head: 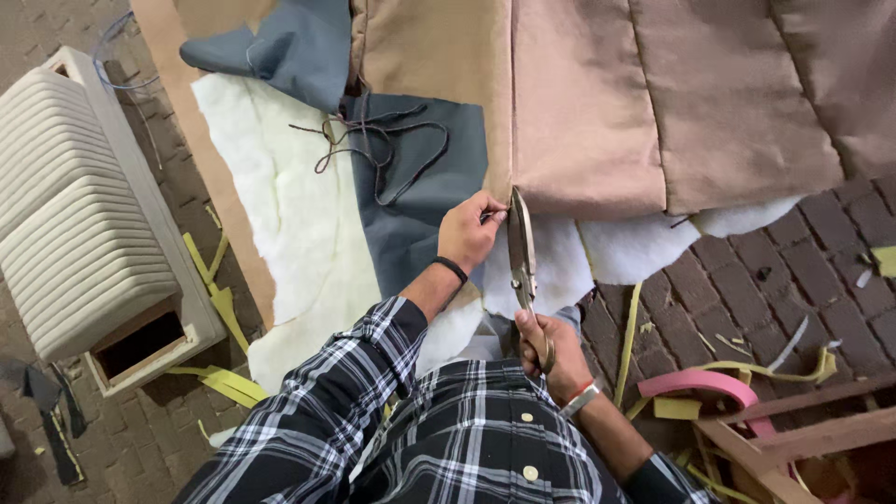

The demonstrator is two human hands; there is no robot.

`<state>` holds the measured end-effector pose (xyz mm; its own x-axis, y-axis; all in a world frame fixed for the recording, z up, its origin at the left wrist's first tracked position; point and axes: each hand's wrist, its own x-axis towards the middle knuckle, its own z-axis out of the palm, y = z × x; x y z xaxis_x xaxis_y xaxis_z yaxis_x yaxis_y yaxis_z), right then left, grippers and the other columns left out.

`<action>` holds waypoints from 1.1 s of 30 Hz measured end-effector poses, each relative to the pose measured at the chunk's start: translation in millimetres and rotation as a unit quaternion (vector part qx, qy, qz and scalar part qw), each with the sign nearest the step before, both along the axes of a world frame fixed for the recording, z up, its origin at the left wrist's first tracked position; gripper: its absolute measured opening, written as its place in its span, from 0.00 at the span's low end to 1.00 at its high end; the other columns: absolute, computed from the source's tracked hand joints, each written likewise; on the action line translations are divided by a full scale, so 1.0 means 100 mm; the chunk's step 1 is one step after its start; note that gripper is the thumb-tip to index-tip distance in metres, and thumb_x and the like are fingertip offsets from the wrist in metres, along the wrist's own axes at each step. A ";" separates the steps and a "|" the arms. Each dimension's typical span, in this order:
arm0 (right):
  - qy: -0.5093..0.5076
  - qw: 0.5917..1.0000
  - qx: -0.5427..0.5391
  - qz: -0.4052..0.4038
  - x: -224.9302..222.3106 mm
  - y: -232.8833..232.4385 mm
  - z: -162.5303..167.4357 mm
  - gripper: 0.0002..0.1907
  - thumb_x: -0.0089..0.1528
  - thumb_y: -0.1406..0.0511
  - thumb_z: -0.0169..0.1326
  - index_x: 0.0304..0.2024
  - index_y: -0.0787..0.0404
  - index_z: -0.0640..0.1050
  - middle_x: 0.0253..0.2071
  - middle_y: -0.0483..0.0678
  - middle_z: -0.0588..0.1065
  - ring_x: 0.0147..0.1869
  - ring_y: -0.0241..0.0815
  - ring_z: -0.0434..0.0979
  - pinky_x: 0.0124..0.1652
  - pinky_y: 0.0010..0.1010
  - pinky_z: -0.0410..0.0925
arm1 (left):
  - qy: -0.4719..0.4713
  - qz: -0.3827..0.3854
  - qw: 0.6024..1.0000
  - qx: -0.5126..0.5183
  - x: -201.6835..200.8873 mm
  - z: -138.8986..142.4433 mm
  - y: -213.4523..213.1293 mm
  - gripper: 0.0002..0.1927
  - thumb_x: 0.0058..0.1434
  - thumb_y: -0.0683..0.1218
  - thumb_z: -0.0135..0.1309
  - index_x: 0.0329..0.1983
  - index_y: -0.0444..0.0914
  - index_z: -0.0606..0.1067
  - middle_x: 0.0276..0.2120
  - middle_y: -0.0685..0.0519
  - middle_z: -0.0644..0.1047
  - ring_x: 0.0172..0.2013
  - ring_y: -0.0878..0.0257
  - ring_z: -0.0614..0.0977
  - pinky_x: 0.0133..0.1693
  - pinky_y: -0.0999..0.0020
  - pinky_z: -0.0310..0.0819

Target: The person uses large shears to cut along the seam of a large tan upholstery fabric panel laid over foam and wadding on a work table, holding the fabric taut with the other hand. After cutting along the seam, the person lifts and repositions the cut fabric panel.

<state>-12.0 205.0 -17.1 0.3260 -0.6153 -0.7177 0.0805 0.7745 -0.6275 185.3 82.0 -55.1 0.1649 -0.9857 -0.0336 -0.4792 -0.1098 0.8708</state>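
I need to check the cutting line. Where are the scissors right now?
In the head view, the scissors are centre frame, held by the right hand, blades beside the left hand at the tan fabric edge.

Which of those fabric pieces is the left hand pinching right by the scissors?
The tan fabric: the left hand pinches its lower edge beside the scissors, not the grey piece.

Left hand (469,231) pinching tan fabric (597,103) edge, shears (521,257) in right hand (551,350) standing just beside it, blades closing that gap. White batting (289,205) lying open to left, loose cord (378,149) crossing grey cloth (420,187). Ribbed cushion (79,215) blocking far left. Wood frame (793,429), pink strip (700,381), foam scraps (219,299) crowding brick floor (775,271).
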 end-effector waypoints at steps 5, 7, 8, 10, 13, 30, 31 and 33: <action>-0.011 0.999 0.034 -0.031 0.00 -0.02 0.02 0.24 0.64 0.49 0.54 0.26 0.59 0.69 0.17 0.40 0.62 0.17 0.32 0.60 0.19 0.26 0.55 | 0.043 0.002 0.999 -0.010 -0.04 -0.03 0.02 0.06 0.61 0.44 0.59 0.39 0.38 0.79 0.33 0.49 0.83 0.34 0.57 0.85 0.37 0.65 0.77; -0.020 0.999 0.029 -0.039 0.01 -0.05 0.02 0.24 0.65 0.48 0.54 0.26 0.59 0.68 0.17 0.39 0.61 0.17 0.32 0.60 0.19 0.26 0.56 | 0.046 0.007 0.999 0.000 -0.06 -0.03 0.02 0.05 0.61 0.44 0.59 0.39 0.38 0.78 0.32 0.48 0.83 0.34 0.57 0.85 0.37 0.65 0.77; -0.025 0.999 0.024 -0.037 0.01 -0.07 0.01 0.24 0.65 0.48 0.54 0.25 0.59 0.68 0.17 0.39 0.61 0.17 0.32 0.60 0.19 0.26 0.55 | 0.047 0.009 0.999 0.005 -0.07 -0.03 0.03 0.05 0.61 0.44 0.59 0.39 0.38 0.78 0.32 0.48 0.83 0.34 0.58 0.85 0.37 0.66 0.77; -0.019 0.999 0.015 -0.029 0.02 -0.07 0.01 0.25 0.65 0.48 0.54 0.25 0.58 0.68 0.16 0.39 0.61 0.16 0.33 0.59 0.19 0.26 0.55 | 0.028 0.004 1.000 -0.013 -0.06 -0.03 0.03 0.05 0.61 0.44 0.59 0.39 0.38 0.78 0.33 0.48 0.83 0.35 0.58 0.85 0.37 0.66 0.77; -0.010 1.000 0.007 -0.021 0.02 -0.06 0.01 0.24 0.65 0.48 0.54 0.25 0.58 0.68 0.16 0.39 0.61 0.16 0.33 0.59 0.19 0.27 0.55 | 0.025 0.001 1.000 -0.002 -0.04 -0.01 0.03 0.05 0.61 0.43 0.59 0.39 0.39 0.79 0.32 0.49 0.82 0.33 0.58 0.84 0.36 0.66 0.76; -0.026 0.999 0.001 -0.028 0.07 -0.07 0.07 0.24 0.66 0.48 0.51 0.26 0.58 0.69 0.16 0.39 0.62 0.17 0.32 0.61 0.19 0.26 0.56 | 0.046 -0.005 0.999 -0.014 0.05 -0.01 0.02 0.06 0.61 0.43 0.59 0.39 0.38 0.78 0.32 0.49 0.83 0.33 0.58 0.86 0.36 0.67 0.77; -0.016 0.999 0.006 -0.030 0.06 -0.08 0.06 0.24 0.66 0.48 0.51 0.25 0.59 0.70 0.16 0.39 0.62 0.16 0.32 0.61 0.19 0.26 0.56 | 0.042 -0.006 0.999 -0.014 0.05 -0.01 0.02 0.06 0.61 0.43 0.59 0.39 0.38 0.78 0.31 0.49 0.83 0.34 0.58 0.86 0.36 0.67 0.77; 0.004 0.999 0.016 -0.037 0.06 -0.13 0.04 0.24 0.65 0.49 0.52 0.25 0.59 0.70 0.16 0.40 0.63 0.16 0.33 0.61 0.18 0.27 0.55 | 0.032 -0.008 0.999 0.004 0.05 -0.01 0.03 0.06 0.61 0.43 0.59 0.39 0.38 0.78 0.31 0.49 0.83 0.33 0.58 0.85 0.36 0.66 0.76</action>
